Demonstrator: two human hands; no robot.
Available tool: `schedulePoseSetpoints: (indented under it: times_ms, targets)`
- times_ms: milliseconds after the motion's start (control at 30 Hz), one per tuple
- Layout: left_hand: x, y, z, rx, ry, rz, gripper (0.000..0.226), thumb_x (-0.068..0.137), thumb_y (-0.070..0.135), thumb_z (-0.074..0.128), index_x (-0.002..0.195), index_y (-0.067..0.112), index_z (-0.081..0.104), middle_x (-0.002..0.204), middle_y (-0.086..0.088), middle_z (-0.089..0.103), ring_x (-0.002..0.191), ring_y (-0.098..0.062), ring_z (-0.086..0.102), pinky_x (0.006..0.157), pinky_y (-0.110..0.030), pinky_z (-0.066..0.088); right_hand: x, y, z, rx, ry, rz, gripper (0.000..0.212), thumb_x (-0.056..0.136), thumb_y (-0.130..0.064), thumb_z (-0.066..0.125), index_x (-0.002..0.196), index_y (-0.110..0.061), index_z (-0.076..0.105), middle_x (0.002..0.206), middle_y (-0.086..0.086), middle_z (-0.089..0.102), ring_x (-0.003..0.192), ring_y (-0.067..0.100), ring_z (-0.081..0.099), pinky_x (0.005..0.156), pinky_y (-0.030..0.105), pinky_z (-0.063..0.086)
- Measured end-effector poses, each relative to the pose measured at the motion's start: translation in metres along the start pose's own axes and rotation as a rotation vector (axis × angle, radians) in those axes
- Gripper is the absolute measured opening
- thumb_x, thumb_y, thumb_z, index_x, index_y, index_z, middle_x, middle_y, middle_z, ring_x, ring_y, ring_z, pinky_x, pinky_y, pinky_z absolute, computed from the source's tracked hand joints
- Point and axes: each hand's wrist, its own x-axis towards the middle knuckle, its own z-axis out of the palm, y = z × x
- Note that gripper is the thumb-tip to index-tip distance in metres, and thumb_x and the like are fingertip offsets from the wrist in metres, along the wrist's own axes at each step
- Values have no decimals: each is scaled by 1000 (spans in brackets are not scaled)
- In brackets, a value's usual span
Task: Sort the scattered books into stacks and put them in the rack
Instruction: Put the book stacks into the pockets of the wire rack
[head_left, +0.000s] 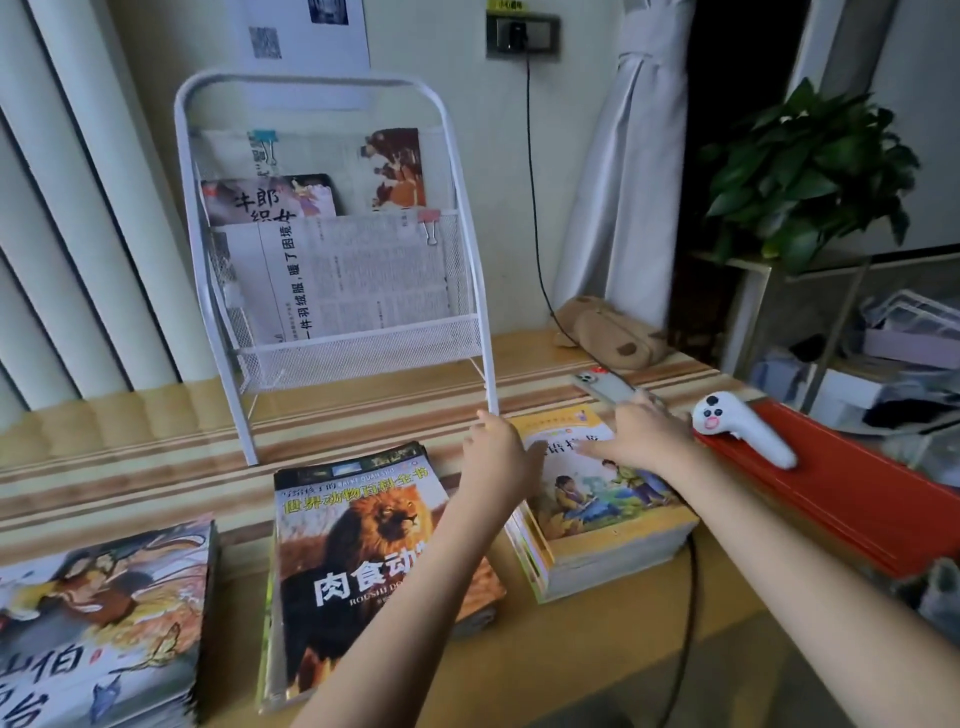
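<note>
The right hand (636, 434) is laid flat, fingers straight, on the cover of the yellow book stack (597, 512), whose left edge is touched by the released left hand (496, 447). That stack is set near the desk's (156, 431) right edge, beside the lion book stack (363, 561); a third stack (98, 623) is seen at the front left corner. The white rack (332, 291) is stood at the back edge, papers and books held in it.

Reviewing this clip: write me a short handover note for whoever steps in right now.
Left hand: open, at the yellow stack's left edge.
Right hand: open, flat on that stack's top cover.
Things: lion stack in the middle, illustrated stack at left, all on the table; white rack behind already holds papers and books.
Done: three stacks sorted.
Left: put the stacks into the rack.
</note>
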Motion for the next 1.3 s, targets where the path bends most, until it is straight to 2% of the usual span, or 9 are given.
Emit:
schedulePoseSetpoints:
  times_ms: [100,267,367,433,533,733,933,1067,1300]
  targets:
    - [-2,0,18,156,-88,65,66,102,31,25,147,-8,-5,157,-23,-7,145,-35,-10,119,-45,-1,4,-22,4,75,45,-156,78,89,-66,30,149,-20,15,158,0,9,143,22,19,111,48,22]
    - [-3,-15,33,114,-116,90,64,101,34,20,149,0,-5,158,-15,-13,145,-28,-14,119,-41,-3,-10,-38,45,34,-162,-323,56,99,-49,9,150,-30,-1,158,-12,-9,144,7,-9,115,45,-7]
    - [1,-14,28,184,-148,82,64,101,35,20,149,-1,-4,158,-15,-12,145,-29,-14,119,-42,-2,1,-40,28,64,-167,-302,55,98,-51,16,147,-28,24,157,-7,17,143,14,16,115,44,11]
    - [6,-14,15,267,-165,117,60,101,31,22,148,-5,9,158,-21,-1,146,-32,-8,119,-42,0,14,-47,8,102,-86,-279,47,97,-53,20,119,-25,51,134,0,51,123,21,46,100,43,34]
    - [20,-28,-33,223,127,204,48,102,31,23,127,-1,49,140,-21,43,136,-35,30,114,-40,18,41,-72,-17,229,62,-293,37,95,-55,24,95,-27,48,100,-3,59,95,23,56,87,41,42]
    - [74,-124,-183,159,893,4,36,95,36,45,116,7,47,117,-17,48,109,-32,40,93,-41,30,132,-145,-45,505,399,-271,41,96,-42,40,127,-15,39,132,14,43,121,33,42,99,50,38]
    - [147,-183,-258,107,847,-198,57,92,55,41,115,3,43,118,-20,49,109,-35,46,93,-46,41,209,-181,-57,701,558,-4,55,91,-59,35,110,-9,48,109,19,62,91,35,58,71,38,44]
    - [174,-194,-253,-74,993,-181,30,98,40,36,88,11,36,75,-12,56,62,-32,50,58,-38,37,222,-187,-43,747,799,-34,51,94,-55,35,76,-10,51,70,12,58,62,31,51,50,29,30]
    - [148,-193,-249,38,1075,-186,26,101,34,29,87,13,33,67,-10,49,57,-31,44,53,-35,33,189,-185,-47,721,861,-53,48,96,-49,37,67,-11,41,60,4,42,55,26,40,48,28,23]
